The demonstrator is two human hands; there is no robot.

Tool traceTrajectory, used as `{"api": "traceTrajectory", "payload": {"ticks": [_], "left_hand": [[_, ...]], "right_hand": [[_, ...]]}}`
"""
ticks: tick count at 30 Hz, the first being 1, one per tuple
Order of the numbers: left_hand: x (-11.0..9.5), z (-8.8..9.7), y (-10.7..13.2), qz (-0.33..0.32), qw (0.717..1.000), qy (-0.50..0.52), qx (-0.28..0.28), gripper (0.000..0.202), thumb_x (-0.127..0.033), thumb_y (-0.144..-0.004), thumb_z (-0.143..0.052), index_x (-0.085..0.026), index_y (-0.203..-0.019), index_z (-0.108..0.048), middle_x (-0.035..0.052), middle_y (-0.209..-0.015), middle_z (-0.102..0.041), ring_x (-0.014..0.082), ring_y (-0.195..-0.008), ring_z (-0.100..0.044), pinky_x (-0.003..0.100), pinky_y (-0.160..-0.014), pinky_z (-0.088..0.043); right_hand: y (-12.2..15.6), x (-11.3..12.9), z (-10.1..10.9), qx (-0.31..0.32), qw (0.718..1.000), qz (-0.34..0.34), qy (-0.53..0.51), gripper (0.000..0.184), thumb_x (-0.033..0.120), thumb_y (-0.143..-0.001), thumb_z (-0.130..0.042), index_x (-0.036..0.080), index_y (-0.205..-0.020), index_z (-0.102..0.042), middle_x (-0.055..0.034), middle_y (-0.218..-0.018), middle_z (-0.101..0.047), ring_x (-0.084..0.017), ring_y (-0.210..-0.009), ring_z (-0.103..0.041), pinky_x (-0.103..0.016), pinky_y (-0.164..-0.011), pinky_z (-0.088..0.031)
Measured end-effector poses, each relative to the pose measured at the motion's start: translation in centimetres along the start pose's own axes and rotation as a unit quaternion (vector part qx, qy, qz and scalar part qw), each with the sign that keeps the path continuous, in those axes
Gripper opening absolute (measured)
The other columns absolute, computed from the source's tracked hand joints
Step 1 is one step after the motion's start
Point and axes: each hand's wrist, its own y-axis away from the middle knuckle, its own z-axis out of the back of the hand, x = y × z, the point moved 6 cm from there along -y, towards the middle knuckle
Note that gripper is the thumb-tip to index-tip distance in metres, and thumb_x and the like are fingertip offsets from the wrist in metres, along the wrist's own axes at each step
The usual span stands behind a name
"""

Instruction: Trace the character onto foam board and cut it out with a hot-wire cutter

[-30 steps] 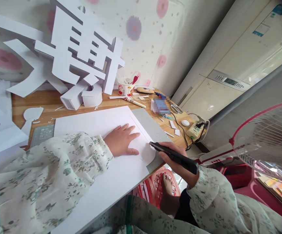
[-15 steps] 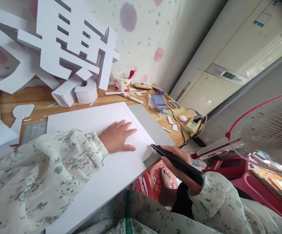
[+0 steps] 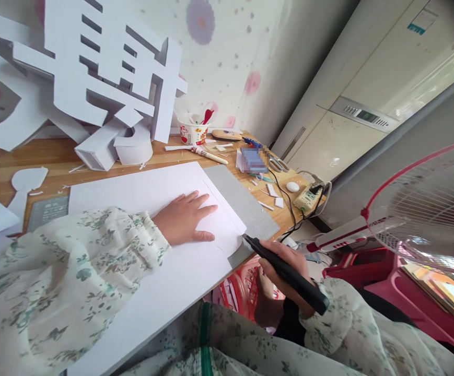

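My left hand (image 3: 182, 218) lies flat with its fingers spread on a large white board (image 3: 132, 193), which looks like foam board. A thin line runs along the board's right side, past my fingertips. In my right hand (image 3: 287, 261) is a black utility knife (image 3: 293, 277), held at a slant with its handle toward me. Its tip is at the board's right edge, just below the corner; whether it touches the board I cannot tell. Under the board, a grey cutting mat (image 3: 246, 196) shows on the right.
White three-dimensional characters (image 3: 70, 68) stand against the wall. A paper cup (image 3: 193, 133), scissors (image 3: 278, 164), scraps and a power strip (image 3: 309, 197) lie along the table's far side. A fan (image 3: 426, 209) stands at right, near red plastic bins (image 3: 403, 297).
The knife tip has moved slightly toward me along the board's edge, and the board's corner now shows above it. My left hand stays flat. The whole view has shifted a little.
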Motion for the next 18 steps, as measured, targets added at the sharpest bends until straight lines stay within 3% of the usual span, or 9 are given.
{"api": "traceTrajectory", "payload": {"ticks": [8,18], "left_hand": [[0.2,-0.2,0.0,-0.004,1.0,0.005,-0.002,0.081,-0.07,-0.089,-0.055,-0.026,-0.154,-0.037,0.0152,-0.164,-0.025,0.0403,-0.15,-0.021,0.057,-0.118,-0.024],[0.6,-0.4,0.0,-0.009,1.0,-0.001,-0.004,0.077,-0.069,-0.09,-0.056,-0.029,-0.153,-0.039,0.0142,-0.164,-0.025,0.0398,-0.151,-0.021,0.056,-0.118,-0.023]], "right_hand": [[0.3,-0.3,-0.1,-0.002,1.0,0.03,-0.003,0.047,0.018,-0.083,-0.064,0.04,-0.125,-0.06,-0.0029,-0.089,-0.077,-0.025,-0.07,-0.075,-0.034,-0.062,-0.062],[-1.6,0.0,1.0,0.032,0.997,0.056,-0.042,0.04,0.013,-0.086,-0.062,0.033,-0.121,-0.062,-0.0047,-0.088,-0.076,-0.02,-0.075,-0.075,-0.028,-0.065,-0.059]]}}
